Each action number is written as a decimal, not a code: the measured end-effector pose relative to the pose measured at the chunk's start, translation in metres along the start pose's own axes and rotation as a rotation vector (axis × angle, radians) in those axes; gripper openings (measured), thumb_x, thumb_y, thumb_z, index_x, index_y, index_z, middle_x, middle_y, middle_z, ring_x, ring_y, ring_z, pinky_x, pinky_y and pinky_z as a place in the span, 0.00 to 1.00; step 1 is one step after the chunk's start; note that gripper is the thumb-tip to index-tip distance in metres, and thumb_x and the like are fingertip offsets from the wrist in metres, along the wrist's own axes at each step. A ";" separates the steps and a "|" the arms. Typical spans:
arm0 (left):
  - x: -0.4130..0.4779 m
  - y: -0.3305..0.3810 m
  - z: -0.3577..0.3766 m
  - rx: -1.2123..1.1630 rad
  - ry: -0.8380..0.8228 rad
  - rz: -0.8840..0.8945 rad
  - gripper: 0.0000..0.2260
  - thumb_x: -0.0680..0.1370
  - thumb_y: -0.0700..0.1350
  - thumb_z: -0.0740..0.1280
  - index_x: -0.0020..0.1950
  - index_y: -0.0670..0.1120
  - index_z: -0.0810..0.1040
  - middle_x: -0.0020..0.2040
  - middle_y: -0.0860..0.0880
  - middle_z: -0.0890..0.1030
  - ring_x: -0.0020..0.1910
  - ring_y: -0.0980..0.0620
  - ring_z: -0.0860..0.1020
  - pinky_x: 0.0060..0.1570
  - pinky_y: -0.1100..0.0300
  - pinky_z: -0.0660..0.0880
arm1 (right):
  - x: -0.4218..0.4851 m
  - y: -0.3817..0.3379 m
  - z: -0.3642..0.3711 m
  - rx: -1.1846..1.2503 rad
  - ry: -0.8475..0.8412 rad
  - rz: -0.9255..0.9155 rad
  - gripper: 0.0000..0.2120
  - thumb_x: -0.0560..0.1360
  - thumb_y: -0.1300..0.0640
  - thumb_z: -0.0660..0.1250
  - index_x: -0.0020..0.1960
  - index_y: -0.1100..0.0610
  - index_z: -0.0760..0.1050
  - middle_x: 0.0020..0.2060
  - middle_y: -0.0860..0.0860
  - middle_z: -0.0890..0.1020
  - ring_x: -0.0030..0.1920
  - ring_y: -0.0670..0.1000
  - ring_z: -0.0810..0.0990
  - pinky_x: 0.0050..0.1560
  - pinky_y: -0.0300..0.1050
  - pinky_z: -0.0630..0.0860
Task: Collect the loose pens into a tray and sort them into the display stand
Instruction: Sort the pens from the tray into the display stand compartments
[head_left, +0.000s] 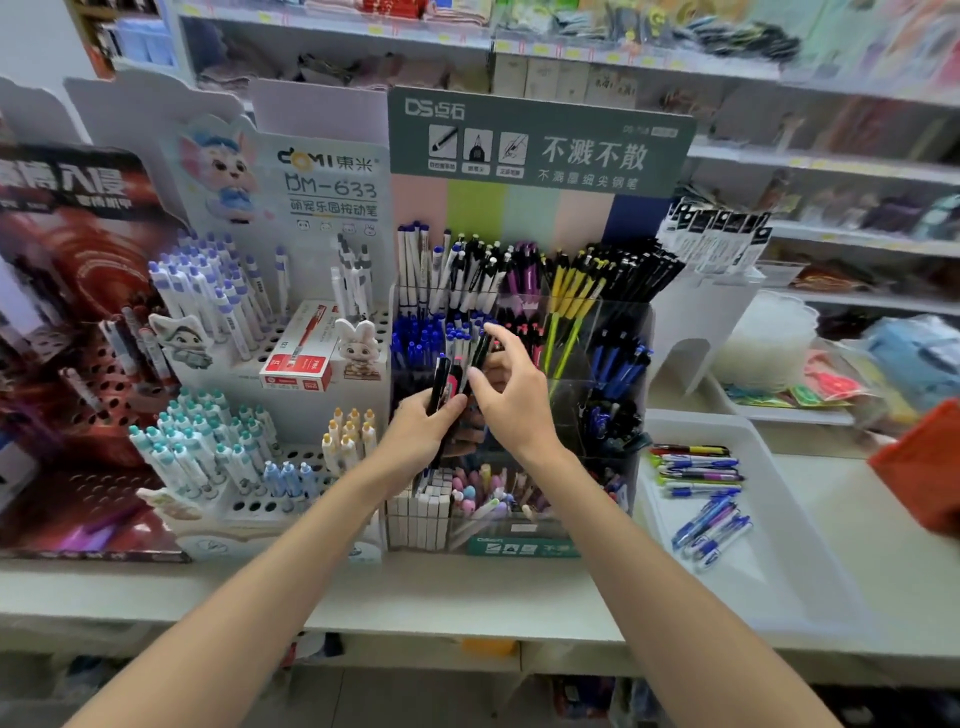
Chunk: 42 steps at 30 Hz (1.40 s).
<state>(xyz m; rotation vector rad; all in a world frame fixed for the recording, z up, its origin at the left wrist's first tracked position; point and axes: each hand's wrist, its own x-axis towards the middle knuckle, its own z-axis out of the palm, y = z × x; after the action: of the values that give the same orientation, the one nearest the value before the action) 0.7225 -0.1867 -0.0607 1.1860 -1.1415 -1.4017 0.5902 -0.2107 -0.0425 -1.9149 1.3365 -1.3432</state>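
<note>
My left hand (423, 434) grips a bundle of dark pens (441, 384) in front of the display stand (602, 332), and my right hand (514, 400) pinches one black pen (481, 349) at the top of that bundle. I judge the sorting partway done: more loose pens (698, 470) lie in the tray (789, 571) to my right, not yet slotted.

Left hand (426, 434) grips dark pens (441, 382), right hand (514, 389) pinches another pen (481, 351).

Bright, even overhead shop light; soft shadows, blurred edges, wide-angle bowing of shelves (623, 62).
</note>
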 end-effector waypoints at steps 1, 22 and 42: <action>0.002 0.003 0.008 0.002 -0.018 0.002 0.09 0.84 0.44 0.60 0.54 0.43 0.78 0.45 0.44 0.85 0.43 0.46 0.85 0.48 0.51 0.83 | 0.001 0.002 -0.008 -0.009 0.025 0.005 0.25 0.78 0.61 0.68 0.73 0.55 0.67 0.46 0.47 0.78 0.41 0.44 0.77 0.44 0.32 0.75; 0.071 0.055 0.161 0.053 -0.005 0.145 0.13 0.84 0.39 0.54 0.60 0.45 0.76 0.36 0.49 0.70 0.31 0.57 0.66 0.29 0.65 0.65 | 0.118 0.036 -0.206 -0.079 0.492 -0.383 0.21 0.76 0.69 0.66 0.68 0.61 0.69 0.51 0.55 0.79 0.41 0.50 0.79 0.46 0.33 0.74; 0.078 0.044 0.155 0.107 0.009 0.231 0.16 0.86 0.49 0.55 0.60 0.39 0.77 0.33 0.51 0.73 0.32 0.55 0.68 0.33 0.61 0.70 | 0.116 0.081 -0.170 -0.316 0.340 -0.483 0.16 0.74 0.64 0.67 0.62 0.61 0.78 0.54 0.55 0.80 0.57 0.51 0.75 0.63 0.40 0.66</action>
<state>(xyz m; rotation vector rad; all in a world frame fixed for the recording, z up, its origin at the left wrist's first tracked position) 0.5652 -0.2568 -0.0114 1.0942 -1.3159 -1.1710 0.4091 -0.3206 0.0205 -2.4172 1.3540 -1.8467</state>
